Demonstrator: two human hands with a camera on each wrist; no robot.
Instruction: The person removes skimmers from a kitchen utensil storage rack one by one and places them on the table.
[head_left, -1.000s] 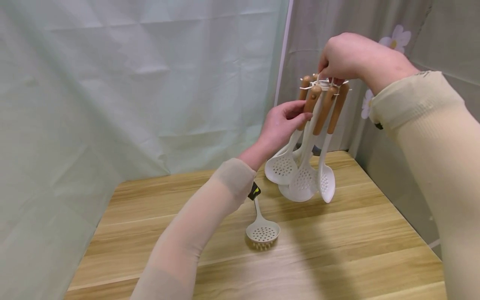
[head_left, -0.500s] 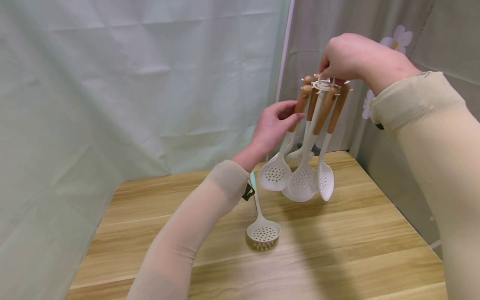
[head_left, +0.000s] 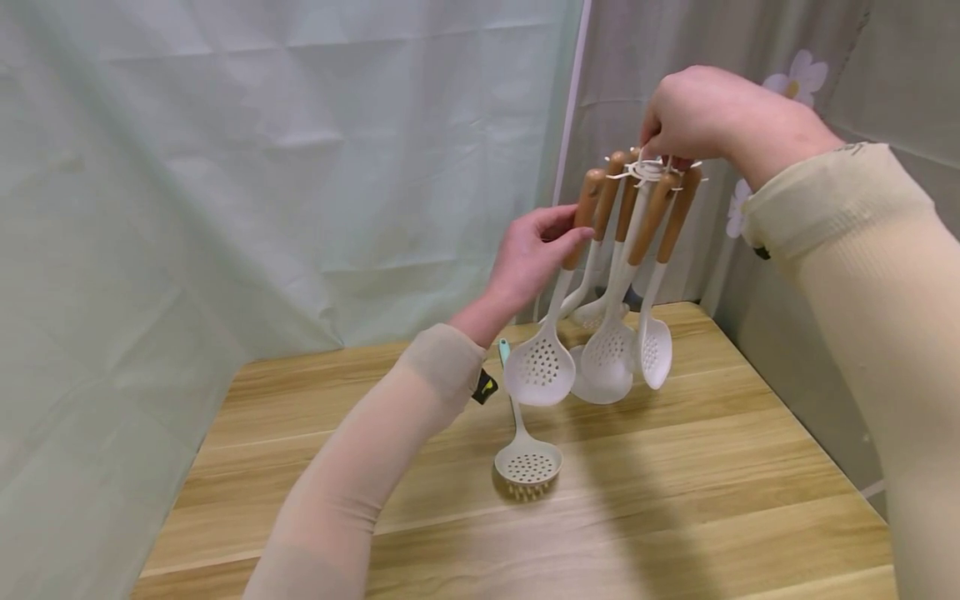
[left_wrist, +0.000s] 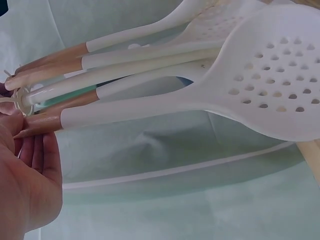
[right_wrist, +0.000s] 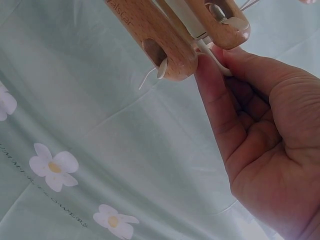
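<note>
Slotted spoon [head_left: 538,371] with a wooden handle, one of a bunch of white kitchen utensils [head_left: 622,275] tied at the top by a white ring [head_left: 647,171], is drawn outward by the left hand [head_left: 528,262], whose fingers and thumb close round its handle just below the tie. The right hand [head_left: 693,112] pinches the ring from above and holds the bunch hanging over a wooden table [head_left: 675,500]; below the left wrist a separate skimmer [head_left: 527,462] lies flat. The step looks like freeing one utensil; the next move likely calls for slipping its handle hole off the ring while the right hand keeps steady.
</note>
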